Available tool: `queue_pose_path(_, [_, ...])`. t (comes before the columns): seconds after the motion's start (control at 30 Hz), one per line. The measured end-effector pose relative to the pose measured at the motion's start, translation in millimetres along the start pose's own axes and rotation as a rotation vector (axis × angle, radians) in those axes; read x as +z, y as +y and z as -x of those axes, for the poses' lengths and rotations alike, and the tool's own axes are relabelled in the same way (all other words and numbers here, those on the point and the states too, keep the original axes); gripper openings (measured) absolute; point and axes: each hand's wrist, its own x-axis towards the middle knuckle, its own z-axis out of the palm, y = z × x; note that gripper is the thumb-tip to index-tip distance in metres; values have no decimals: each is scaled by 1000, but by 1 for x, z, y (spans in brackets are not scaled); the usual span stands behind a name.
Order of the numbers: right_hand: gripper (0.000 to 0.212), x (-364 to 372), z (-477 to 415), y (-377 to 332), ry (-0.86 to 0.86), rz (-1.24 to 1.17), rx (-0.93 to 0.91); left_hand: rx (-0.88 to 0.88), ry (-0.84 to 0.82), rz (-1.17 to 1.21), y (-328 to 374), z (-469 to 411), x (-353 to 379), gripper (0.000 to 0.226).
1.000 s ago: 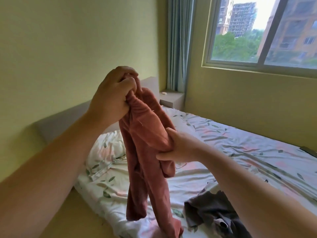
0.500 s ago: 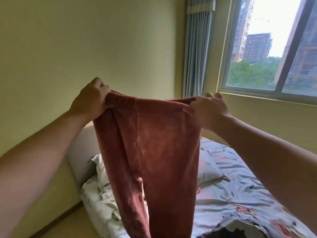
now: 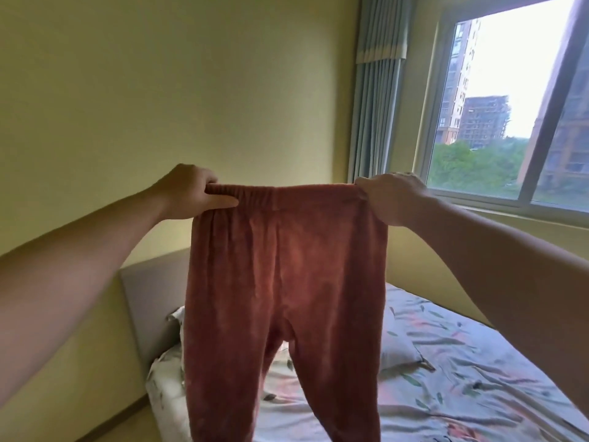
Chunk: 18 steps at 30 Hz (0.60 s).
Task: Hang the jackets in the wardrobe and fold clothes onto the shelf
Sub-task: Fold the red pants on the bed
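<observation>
step: I'm reading this as the fold stage; pants (image 3: 283, 282) are being held up and spread flat.
grip: left hand (image 3: 188, 193) is pinching the waistband (image 3: 287, 194) at its 9 o'clock end, and right hand (image 3: 392, 196) is clutching the 3 o'clock end.
where: pants are hanging mid-air at centre, with the legs dropping toward 6 o'clock over the bed (image 3: 462, 362).
look: rust-red, fuzzy, elastic waist, legs parted.
next: I'm guessing leg onto leg, which needs the corners kept level.
</observation>
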Motion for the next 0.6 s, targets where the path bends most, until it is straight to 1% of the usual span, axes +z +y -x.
queue_pose_path(0.03, [19, -1, 3, -2, -14, -43, 2, -48, 13, 176, 2, 0, 2, 54])
queue_pose_path(0.07, [28, -3, 6, -4, -27, -77, 6, -74, 6, 301, 4, 0, 5, 51])
queue_pose_path(0.13, [50, -6, 8, -6, -27, -112, 0, -68, -47, 406, 7, -2, 9, 44])
queue_pose_path(0.17, [57, -7, 8, -7, -25, -107, -5, -56, -82, 451, 10, -2, 11, 39])
queue_pose_path(0.2, [59, -6, 8, -7, -24, -92, -8, -48, -118, 503, 12, -4, 14, 34])
queue_pose_path(0.27, [52, -4, 7, -5, -14, -71, -10, -42, -163, 577, 16, -8, 15, 27])
queue_pose_path(0.33, [40, -2, 7, 0, -7, -42, 17, -93, -191, 657, 20, -13, 13, 19])
queue_pose_path(0.4, [29, -2, 9, 4, -43, -19, 46, -167, -239, 757, 24, -17, 12, 22])
queue_pose_path(0.43, [24, -2, 10, 5, -73, -18, 58, -179, -244, 738, 25, -19, 12, 23])
queue_pose_path(0.53, [10, -4, 10, 8, -177, -68, 119, -157, -144, 488, 27, -25, 17, 20])
queue_pose_path(0.57, [11, -3, 11, 8, -210, -107, 141, -149, -106, 433, 28, -27, 19, 20])
queue_pose_path(0.6, [19, -2, 11, 9, -239, -153, 159, -143, -70, 404, 29, -28, 22, 22])
